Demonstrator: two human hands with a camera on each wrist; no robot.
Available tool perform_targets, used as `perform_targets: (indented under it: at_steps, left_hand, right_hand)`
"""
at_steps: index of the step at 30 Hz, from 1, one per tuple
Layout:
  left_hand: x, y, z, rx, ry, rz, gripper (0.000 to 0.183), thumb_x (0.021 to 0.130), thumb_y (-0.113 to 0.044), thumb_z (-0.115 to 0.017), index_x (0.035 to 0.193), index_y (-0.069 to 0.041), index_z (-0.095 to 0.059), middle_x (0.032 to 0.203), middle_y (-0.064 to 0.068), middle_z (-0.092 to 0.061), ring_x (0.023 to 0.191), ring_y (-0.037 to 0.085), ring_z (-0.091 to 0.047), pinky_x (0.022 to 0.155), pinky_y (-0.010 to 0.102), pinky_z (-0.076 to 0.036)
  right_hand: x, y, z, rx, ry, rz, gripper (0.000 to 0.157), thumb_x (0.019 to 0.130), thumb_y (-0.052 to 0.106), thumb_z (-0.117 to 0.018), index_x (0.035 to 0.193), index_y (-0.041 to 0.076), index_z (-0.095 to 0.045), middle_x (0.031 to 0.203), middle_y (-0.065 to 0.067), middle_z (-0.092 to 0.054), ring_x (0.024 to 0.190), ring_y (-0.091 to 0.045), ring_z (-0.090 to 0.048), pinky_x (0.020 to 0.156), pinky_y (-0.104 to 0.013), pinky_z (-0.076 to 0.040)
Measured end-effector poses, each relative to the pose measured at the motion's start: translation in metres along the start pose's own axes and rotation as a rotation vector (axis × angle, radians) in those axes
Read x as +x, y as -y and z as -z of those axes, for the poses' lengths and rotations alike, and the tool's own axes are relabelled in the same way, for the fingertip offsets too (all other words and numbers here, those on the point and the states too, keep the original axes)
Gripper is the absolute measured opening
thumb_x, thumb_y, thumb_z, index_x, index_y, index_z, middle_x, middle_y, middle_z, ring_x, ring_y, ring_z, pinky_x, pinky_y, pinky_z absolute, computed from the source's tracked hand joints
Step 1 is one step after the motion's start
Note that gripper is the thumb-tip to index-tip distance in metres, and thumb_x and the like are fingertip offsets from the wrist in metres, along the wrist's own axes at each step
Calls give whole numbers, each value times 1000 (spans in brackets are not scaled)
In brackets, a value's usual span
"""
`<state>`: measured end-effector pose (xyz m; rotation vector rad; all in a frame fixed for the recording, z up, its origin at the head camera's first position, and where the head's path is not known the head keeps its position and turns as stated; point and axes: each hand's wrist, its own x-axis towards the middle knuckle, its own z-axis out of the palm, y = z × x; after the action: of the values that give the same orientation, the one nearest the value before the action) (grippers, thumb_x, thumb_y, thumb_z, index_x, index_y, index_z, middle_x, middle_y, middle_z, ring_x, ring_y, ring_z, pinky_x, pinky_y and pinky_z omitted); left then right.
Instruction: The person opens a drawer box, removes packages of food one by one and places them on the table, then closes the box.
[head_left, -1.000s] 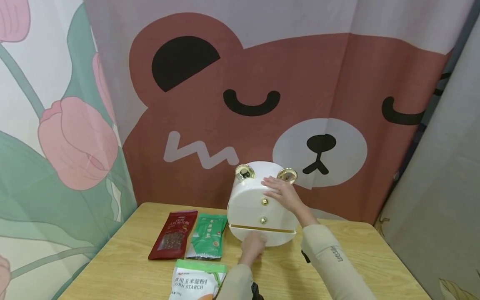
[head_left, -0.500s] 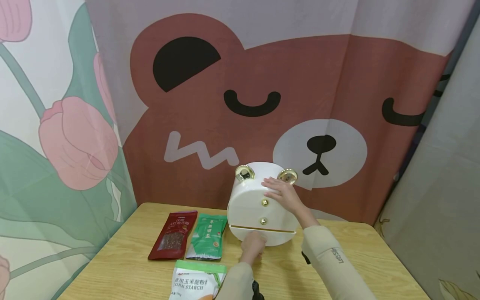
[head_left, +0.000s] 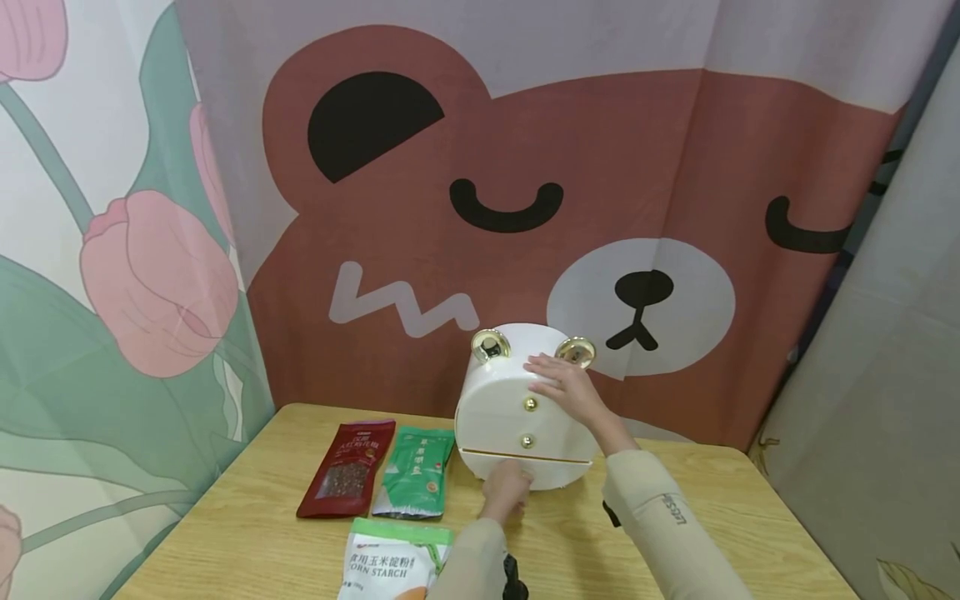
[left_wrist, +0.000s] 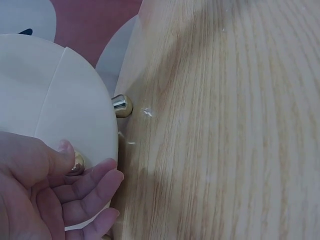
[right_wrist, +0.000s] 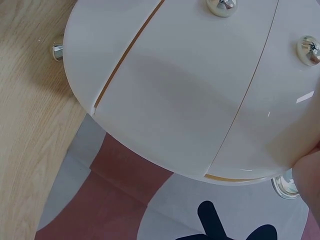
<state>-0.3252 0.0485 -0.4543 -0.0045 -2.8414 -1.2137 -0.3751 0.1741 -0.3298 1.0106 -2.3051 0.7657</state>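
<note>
A glossy white, round-fronted drawer box (head_left: 487, 417) with gold knobs and two gold bell-shaped pieces on top stands on the table. My left hand (head_left: 505, 492) is at its bottom drawer (head_left: 558, 477); in the left wrist view thumb and forefinger pinch that drawer's gold knob (left_wrist: 77, 165), the other fingers loosely bent below. A narrow brown gap (right_wrist: 127, 55) shows along the bottom drawer's upper edge in the right wrist view. My right hand (head_left: 566, 387) rests with extended fingers on the box's upper right, beside the right bell (head_left: 575, 351).
Left of the box lie a dark red packet (head_left: 348, 471) and a green packet (head_left: 414, 473) on the wooden table (head_left: 247, 517). Nearer the front is a white corn starch bag (head_left: 386, 567) with a green top. A bear-print curtain (head_left: 600, 150) hangs behind.
The bottom drawer has slid slightly inward, and the gap above it looks thinner. Both hands keep nearly the same places on the box.
</note>
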Motion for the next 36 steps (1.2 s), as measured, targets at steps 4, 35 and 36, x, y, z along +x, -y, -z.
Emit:
perform_targets:
  at_steps: [4,35,36]
  left_hand:
    - [2,2,-2,-18,-1,-7,29,83,-11,-59,56,-8,-49,44,3,-53,45,25,-60,42,25,-40]
    - [9,4,-6,45,77,22,19,69,3,-60,57,-7,-49,53,3,-52,49,24,-61,41,25,-40]
    - [9,4,-7,56,77,18,20,68,4,-60,57,-8,-49,54,3,-51,48,23,-61,41,24,-38]
  right_hand:
    - [2,0,-1,1,-1,1,34,79,14,-65,111,1,-62,118,-15,-55,117,-33,-43,96,-46,-30]
    - [15,2,6,-91,14,10,33,76,18,-70,102,-2,-65,106,-15,-61,104,-31,-54,90,-41,-39]
    - [15,2,6,-101,11,11,33,76,18,-70,102,-2,-66,106,-15,-62,104,-30,-54,89,-41,-39]
